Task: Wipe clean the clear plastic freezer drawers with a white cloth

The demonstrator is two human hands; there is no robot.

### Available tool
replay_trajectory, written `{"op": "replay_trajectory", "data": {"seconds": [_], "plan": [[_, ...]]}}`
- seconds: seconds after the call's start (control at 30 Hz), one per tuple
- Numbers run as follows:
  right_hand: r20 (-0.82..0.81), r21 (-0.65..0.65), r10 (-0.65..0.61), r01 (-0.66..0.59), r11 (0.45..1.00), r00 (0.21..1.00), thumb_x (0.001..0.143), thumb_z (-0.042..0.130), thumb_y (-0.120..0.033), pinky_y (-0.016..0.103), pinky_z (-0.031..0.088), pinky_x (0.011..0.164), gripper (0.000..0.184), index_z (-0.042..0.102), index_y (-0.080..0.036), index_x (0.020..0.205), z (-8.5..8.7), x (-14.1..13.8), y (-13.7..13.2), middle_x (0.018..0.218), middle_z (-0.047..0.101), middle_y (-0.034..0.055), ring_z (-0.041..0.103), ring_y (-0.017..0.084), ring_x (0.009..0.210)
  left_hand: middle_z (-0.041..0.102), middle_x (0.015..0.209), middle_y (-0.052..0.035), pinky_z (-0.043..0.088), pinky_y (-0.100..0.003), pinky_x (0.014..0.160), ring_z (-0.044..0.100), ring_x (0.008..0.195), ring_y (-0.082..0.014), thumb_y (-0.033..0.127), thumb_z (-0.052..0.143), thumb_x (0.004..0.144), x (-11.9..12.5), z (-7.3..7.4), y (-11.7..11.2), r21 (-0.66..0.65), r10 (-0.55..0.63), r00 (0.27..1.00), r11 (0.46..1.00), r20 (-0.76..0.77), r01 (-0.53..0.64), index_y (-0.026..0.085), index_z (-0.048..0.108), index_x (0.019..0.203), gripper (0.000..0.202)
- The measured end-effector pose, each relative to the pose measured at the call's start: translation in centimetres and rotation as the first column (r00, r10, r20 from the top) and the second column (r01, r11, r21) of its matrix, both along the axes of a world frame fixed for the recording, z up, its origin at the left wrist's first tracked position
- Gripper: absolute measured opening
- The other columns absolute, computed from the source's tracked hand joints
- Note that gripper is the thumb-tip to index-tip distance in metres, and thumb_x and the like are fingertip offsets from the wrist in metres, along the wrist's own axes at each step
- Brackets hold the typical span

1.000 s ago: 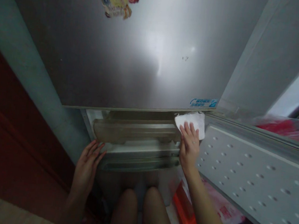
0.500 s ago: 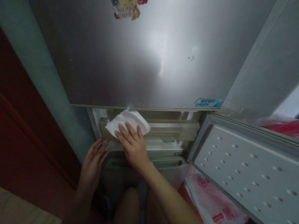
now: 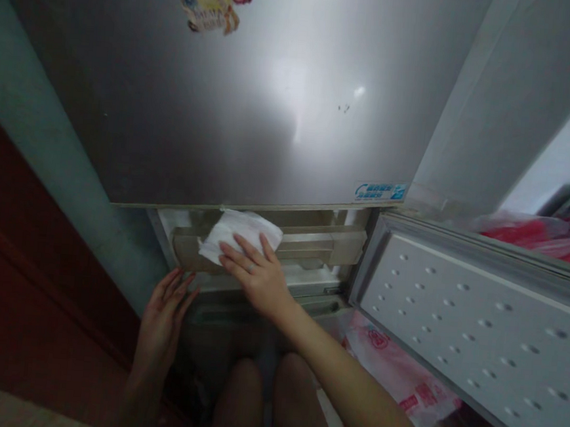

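Note:
My right hand [image 3: 260, 274] lies over a folded white cloth [image 3: 241, 230], its fingers pressing it against the front of a freezer drawer [image 3: 307, 245]. The cloth covers the left part of that drawer front. At the drawer's lower left corner is my left hand [image 3: 166, 316], fingers apart and holding nothing. Its fingertips are at or close to the drawer's edge; whether they touch it I cannot tell.
Above is the closed silver fridge door [image 3: 293, 109] with stickers. The lower freezer door [image 3: 454, 319] stands open to the right. A white and pink plastic bag [image 3: 401, 367] lies below it. A reddish-brown wooden panel [image 3: 38, 273] runs along the left.
The whole view has shifted somewhat, so everything sits farther left. My right hand still presses the cloth, which lies a little flatter on the drawer front. My left hand stays by the corner.

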State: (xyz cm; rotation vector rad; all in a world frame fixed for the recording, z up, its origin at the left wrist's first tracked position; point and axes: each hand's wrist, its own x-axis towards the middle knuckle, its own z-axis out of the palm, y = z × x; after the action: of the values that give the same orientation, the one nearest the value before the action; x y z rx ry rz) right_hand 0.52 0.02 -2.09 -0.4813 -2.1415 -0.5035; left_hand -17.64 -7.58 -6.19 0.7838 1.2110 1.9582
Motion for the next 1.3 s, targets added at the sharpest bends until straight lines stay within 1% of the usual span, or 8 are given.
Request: {"op": "replay_trajectory", "data": {"seconds": [0.1, 0.27, 0.43, 0.6, 0.77, 0.97, 1.17, 1.3], "plan": [[-0.113, -0.007, -0.064, 0.064, 0.998, 0.992, 0.101, 0.040, -0.016, 0.051, 0.015, 0.124, 0.037, 0.059, -0.024, 0.131, -1.1, 4.8, 0.1, 0.139, 0.060, 0.0028, 0.034, 0.017, 0.146, 0.056, 0.136, -0.0051, 0.035, -0.053, 0.115, 0.049, 0.136, -0.0287, 0.035, 0.072, 0.080, 0.0, -0.1, 0.0, 0.017, 0.007, 1.000, 1.000, -0.016, -0.007, 0.028, 0.064, 0.108, 0.030], [-0.326, -0.014, -0.181, 0.187, 0.982, 0.928, 0.097, 0.042, -0.009, 0.057, 0.021, 0.120, 0.044, 0.055, -0.024, 0.136, -2.6, 11.9, 0.8, 0.135, 0.063, 0.0083, 0.040, 0.020, 0.143, 0.056, 0.137, -0.0060, 0.033, -0.054, 0.116, 0.048, 0.136, -0.0294, 0.035, 0.073, 0.078, 0.2, -0.2, 0.2, 0.025, 0.004, 1.000, 1.000, 0.010, -0.004, 0.027, 0.064, 0.108, 0.032], [-0.551, -0.078, -0.219, 0.212, 0.974, 0.805, 0.097, 0.043, -0.009, 0.062, 0.026, 0.116, 0.044, 0.056, -0.027, 0.135, -3.4, 14.0, 1.6, 0.138, 0.061, 0.0090, 0.044, 0.024, 0.140, 0.056, 0.138, -0.0088, 0.031, -0.054, 0.117, 0.047, 0.137, -0.0296, 0.037, 0.075, 0.078, 0.0, -0.3, 0.2, 0.022, -0.001, 1.000, 1.000, 0.021, 0.001, 0.027, 0.063, 0.112, 0.038], [-0.554, -0.083, -0.134, 0.105, 0.991, 0.822, 0.096, 0.043, -0.006, 0.061, 0.022, 0.118, 0.049, 0.053, -0.029, 0.139, -3.6, 10.6, 1.1, 0.137, 0.062, 0.0074, 0.041, 0.023, 0.142, 0.055, 0.142, -0.0107, 0.033, -0.054, 0.116, 0.046, 0.138, -0.0300, 0.035, 0.073, 0.079, -0.7, -0.3, -0.1, 0.015, -0.011, 1.000, 1.000, 0.012, 0.011, 0.024, 0.065, 0.112, 0.036], [-0.342, -0.010, 0.027, -0.032, 0.999, 0.939, 0.097, 0.042, -0.007, 0.053, 0.018, 0.122, 0.045, 0.053, -0.021, 0.139, -3.4, 3.8, 0.4, 0.134, 0.064, 0.0079, 0.036, 0.019, 0.144, 0.065, 0.130, -0.0123, 0.036, -0.051, 0.116, 0.050, 0.135, -0.0306, 0.033, 0.076, 0.075, -1.3, -0.1, -0.1, 0.023, 0.015, 0.999, 1.000, 0.046, -0.016, 0.019, 0.072, 0.105, 0.034], [-0.164, 0.094, 0.116, -0.102, 0.990, 0.980, 0.100, 0.038, -0.012, 0.045, 0.012, 0.125, 0.038, 0.058, -0.015, 0.133, -1.5, -3.8, 0.6, 0.138, 0.061, 0.0054, 0.025, 0.016, 0.149, 0.066, 0.131, -0.0109, 0.038, -0.050, 0.115, 0.052, 0.134, -0.0301, 0.033, 0.078, 0.074, -1.8, -0.4, -0.5, 0.065, -0.055, 0.994, 0.997, 0.089, 0.050, 0.020, 0.074, 0.106, 0.034], [0.092, 0.180, 0.139, -0.154, 0.972, 0.986, 0.103, 0.036, -0.016, 0.043, 0.032, 0.120, 0.038, 0.057, -0.010, 0.133, 0.7, -5.9, 1.0, 0.145, 0.053, 0.0076, 0.040, 0.021, 0.142, 0.063, 0.137, -0.0101, 0.038, -0.048, 0.115, 0.050, 0.136, -0.0287, 0.034, 0.077, 0.076, -2.3, -0.8, -1.2, 0.054, -0.067, 0.991, 0.997, 0.113, 0.061, 0.022, 0.074, 0.108, 0.035], [0.216, 0.221, 0.155, -0.203, 0.954, 0.964, 0.102, 0.037, -0.015, 0.045, 0.036, 0.118, 0.037, 0.057, -0.008, 0.132, 0.6, -5.8, 1.3, 0.145, 0.054, 0.0085, 0.044, 0.024, 0.140, 0.062, 0.137, -0.0106, 0.040, -0.048, 0.113, 0.050, 0.136, -0.0281, 0.033, 0.075, 0.078, -2.3, -1.2, -1.0, 0.066, -0.083, 0.988, 0.995, 0.128, 0.075, 0.022, 0.072, 0.111, 0.035]]}}
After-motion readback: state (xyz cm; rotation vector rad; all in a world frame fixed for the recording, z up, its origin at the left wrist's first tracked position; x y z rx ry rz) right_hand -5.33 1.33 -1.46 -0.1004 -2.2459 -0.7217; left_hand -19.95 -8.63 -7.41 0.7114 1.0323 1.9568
